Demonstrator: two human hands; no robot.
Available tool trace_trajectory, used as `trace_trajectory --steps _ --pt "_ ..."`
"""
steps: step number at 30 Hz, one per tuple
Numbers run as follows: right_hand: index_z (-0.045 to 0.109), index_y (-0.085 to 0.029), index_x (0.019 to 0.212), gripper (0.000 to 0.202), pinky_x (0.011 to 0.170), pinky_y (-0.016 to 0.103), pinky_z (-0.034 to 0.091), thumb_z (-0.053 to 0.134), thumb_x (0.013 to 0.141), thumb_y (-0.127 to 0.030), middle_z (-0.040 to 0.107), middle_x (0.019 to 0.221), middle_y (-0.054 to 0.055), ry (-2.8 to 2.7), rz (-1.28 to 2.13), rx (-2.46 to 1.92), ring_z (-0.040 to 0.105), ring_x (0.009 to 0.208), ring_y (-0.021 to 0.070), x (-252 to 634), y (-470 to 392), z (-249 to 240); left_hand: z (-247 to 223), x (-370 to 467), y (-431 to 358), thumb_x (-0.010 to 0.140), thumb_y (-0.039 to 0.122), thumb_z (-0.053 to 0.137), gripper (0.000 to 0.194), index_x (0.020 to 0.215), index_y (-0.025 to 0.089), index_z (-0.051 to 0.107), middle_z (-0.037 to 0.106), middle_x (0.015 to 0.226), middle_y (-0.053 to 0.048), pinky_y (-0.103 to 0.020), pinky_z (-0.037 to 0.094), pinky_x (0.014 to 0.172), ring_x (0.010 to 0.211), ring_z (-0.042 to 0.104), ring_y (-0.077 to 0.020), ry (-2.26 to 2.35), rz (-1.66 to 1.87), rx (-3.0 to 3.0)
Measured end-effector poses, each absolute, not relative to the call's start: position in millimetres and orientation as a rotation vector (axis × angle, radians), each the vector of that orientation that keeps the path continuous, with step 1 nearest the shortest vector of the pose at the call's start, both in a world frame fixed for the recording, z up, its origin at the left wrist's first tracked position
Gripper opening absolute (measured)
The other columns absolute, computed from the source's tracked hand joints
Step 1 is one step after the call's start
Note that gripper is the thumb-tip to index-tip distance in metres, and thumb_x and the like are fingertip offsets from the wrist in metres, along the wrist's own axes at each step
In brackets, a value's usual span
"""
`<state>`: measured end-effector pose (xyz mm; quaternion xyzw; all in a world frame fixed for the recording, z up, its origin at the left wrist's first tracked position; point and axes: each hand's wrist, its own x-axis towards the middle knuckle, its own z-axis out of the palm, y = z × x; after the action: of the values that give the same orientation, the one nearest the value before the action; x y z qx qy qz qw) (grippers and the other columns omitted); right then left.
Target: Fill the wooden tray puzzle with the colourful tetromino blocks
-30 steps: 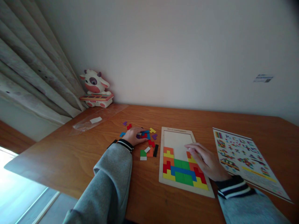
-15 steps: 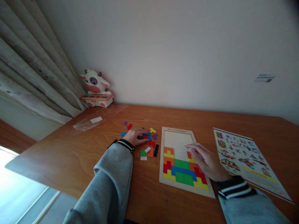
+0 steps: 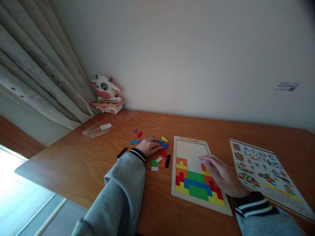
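Note:
My left hand [image 3: 148,146] lies over a loose heap of coloured puzzle pieces, its fingers stretched out and touching some of them. By its fingertips are a blue piece [image 3: 161,143], a purple piece [image 3: 167,146] and a red piece [image 3: 163,152]; what lies under the palm is hidden. My right hand [image 3: 222,175] hovers over the right side of a wooden puzzle board [image 3: 190,146], fingers loosely extended, with nothing visible in them. Red, yellow, orange, green and blue pieces fill the board's near part; its far part shows bare wood.
A printed pattern sheet [image 3: 268,173] lies right of the board. Black strips [image 3: 122,152] and other loose pieces surround the heap. A clear plastic bag [image 3: 94,131] rests at the left, before a cow toy with a keyboard [image 3: 107,95]. Wall and curtain border the table.
The view has shifted a little, so everything sits slightly further right. My left hand has slid slightly right across the pieces, covering a red one. My right hand stays over the board.

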<state>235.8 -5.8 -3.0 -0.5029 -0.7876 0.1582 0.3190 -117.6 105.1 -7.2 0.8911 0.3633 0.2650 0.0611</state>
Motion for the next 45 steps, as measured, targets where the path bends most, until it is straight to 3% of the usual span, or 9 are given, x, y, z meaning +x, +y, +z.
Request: trace_trajectory --steps 8,15,18,21,27,31,36,39,45 --pt "0.061 -0.026 0.119 0.030 0.094 0.042 0.053 0.043 0.100 -0.039 0.068 0.115 0.008 -2.075 0.396 -1.312 0.064 0.108 0.0245 236 -5 -5 -12 -117 107 0.087 0.041 0.067 0.023 0.082 0.021 0.077 0.070 0.112 -0.007 -0.032 0.056 0.088 0.098 0.069 -0.0197 1.057 0.890 2.567" --pt "0.062 -0.026 0.117 0.030 0.093 0.042 0.053 0.042 0.100 -0.040 0.068 0.113 0.009 -2.076 0.389 -1.309 0.064 0.107 0.0252 236 -5 -4 13 -115 100 0.075 0.054 0.075 0.042 0.103 0.022 0.073 0.070 0.114 -0.009 -0.040 0.051 0.098 0.107 0.065 -0.0248 1.051 0.950 2.446" --pt "0.061 -0.026 0.118 0.029 0.094 0.042 0.052 0.042 0.100 -0.038 0.067 0.114 0.008 -2.081 0.410 -1.308 0.064 0.108 0.0245 236 -5 -4 40 -129 98 0.086 0.056 0.063 0.039 0.092 0.019 0.074 0.071 0.110 -0.010 -0.038 0.053 0.090 0.105 0.065 -0.0245 1.106 1.397 2.031" --pt "0.060 -0.027 0.119 0.028 0.094 0.041 0.052 0.042 0.100 -0.037 0.066 0.115 0.007 -2.090 0.431 -1.300 0.063 0.108 0.0237 236 -5 -5 60 -154 100 0.091 0.062 0.049 0.049 0.080 0.018 0.068 0.073 0.099 -0.009 -0.036 0.054 0.080 0.096 0.067 -0.0228 1.014 1.766 1.461" --pt "0.060 -0.026 0.119 0.028 0.096 0.043 0.050 0.042 0.100 -0.038 0.065 0.116 0.008 -2.090 0.437 -1.316 0.061 0.110 0.0248 238 -4 -7 51 -187 108 0.073 0.065 0.069 0.050 0.073 0.015 0.066 0.072 0.079 -0.006 -0.027 0.052 0.064 0.071 0.066 -0.0161 1.079 1.737 1.076" --pt "0.061 -0.027 0.118 0.028 0.095 0.044 0.050 0.043 0.099 -0.039 0.066 0.115 0.008 -2.077 0.416 -1.335 0.061 0.110 0.0255 238 -4 -7 32 -194 110 0.068 0.067 0.072 0.056 0.083 0.014 0.071 0.074 0.083 -0.009 -0.024 0.050 0.062 0.073 0.068 -0.0173 1.270 1.545 1.276" --pt "0.061 -0.026 0.118 0.029 0.095 0.043 0.050 0.043 0.099 -0.039 0.066 0.115 0.008 -2.078 0.417 -1.336 0.061 0.110 0.0253 238 -3 -8 16 -201 108 0.082 0.057 0.064 0.039 0.089 0.020 0.075 0.074 0.092 -0.008 -0.035 0.053 0.083 0.087 0.067 -0.0219 1.495 1.146 2.176" --pt "0.060 -0.026 0.118 0.029 0.095 0.041 0.050 0.043 0.099 -0.039 0.065 0.115 0.008 -2.085 0.422 -1.330 0.061 0.109 0.0245 239 -3 -9 9 -190 103 0.089 0.044 0.059 0.029 0.096 0.021 0.074 0.073 0.100 -0.009 -0.041 0.051 0.091 0.096 0.065 -0.0241 1.390 0.858 2.623" --pt "0.061 -0.026 0.119 0.029 0.095 0.039 0.050 0.044 0.099 -0.038 0.066 0.114 0.007 -2.084 0.429 -1.325 0.062 0.109 0.0239 239 -3 -8 4 -132 80 0.098 0.029 0.048 0.028 0.116 0.021 0.067 0.071 0.113 -0.008 -0.038 0.050 0.095 0.105 0.064 -0.0212 0.893 0.803 2.866"
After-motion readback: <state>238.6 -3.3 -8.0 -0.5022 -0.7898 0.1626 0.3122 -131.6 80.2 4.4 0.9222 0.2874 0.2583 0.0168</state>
